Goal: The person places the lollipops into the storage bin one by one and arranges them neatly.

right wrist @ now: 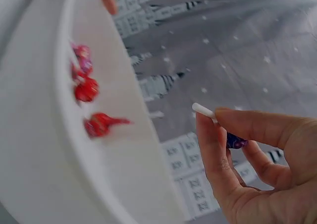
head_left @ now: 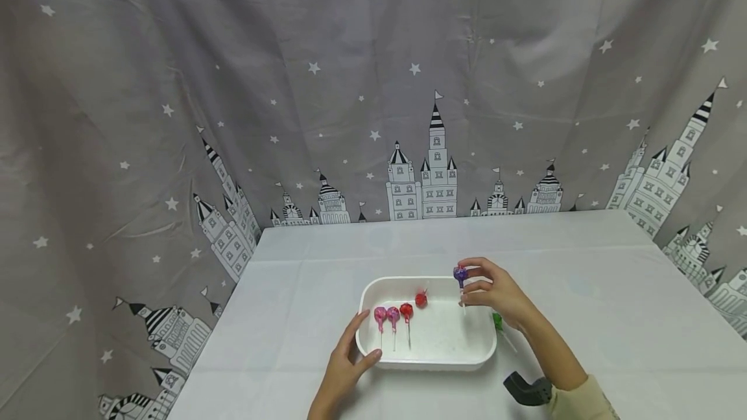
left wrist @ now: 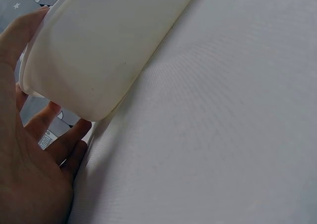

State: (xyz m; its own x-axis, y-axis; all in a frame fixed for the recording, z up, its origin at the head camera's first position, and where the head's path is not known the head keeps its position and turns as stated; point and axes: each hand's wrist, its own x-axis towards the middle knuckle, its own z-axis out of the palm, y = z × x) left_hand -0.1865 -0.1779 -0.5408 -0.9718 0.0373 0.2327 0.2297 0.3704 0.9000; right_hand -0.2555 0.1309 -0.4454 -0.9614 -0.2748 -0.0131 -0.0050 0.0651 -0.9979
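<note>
A white tray [head_left: 428, 366] stands on the table, its left end held by my left hand [head_left: 343, 368], thumb at the rim and fingers around the side. Over the tray's right part, my right hand [head_left: 498, 291] pinches the white stick of a purple-wrapped lollipop [head_left: 460, 274], head upward. In the right wrist view the stick's end [right wrist: 202, 109] pokes out between thumb and finger, and the purple wrapper [right wrist: 236, 141] shows behind. Inside the tray, two pink lollipops [head_left: 393, 314] and a red lollipop [head_left: 406, 310] line up at left. Another red lollipop [head_left: 421, 300] lies farther back, turned differently.
A green lollipop [head_left: 497, 321] lies on the table just outside the tray's right end, partly behind the right wrist. A black curved device [head_left: 528, 389] sits at the right forearm. Behind the white-covered table [head_left: 292, 316] hangs a grey curtain [head_left: 350, 83] printed with castles and stars.
</note>
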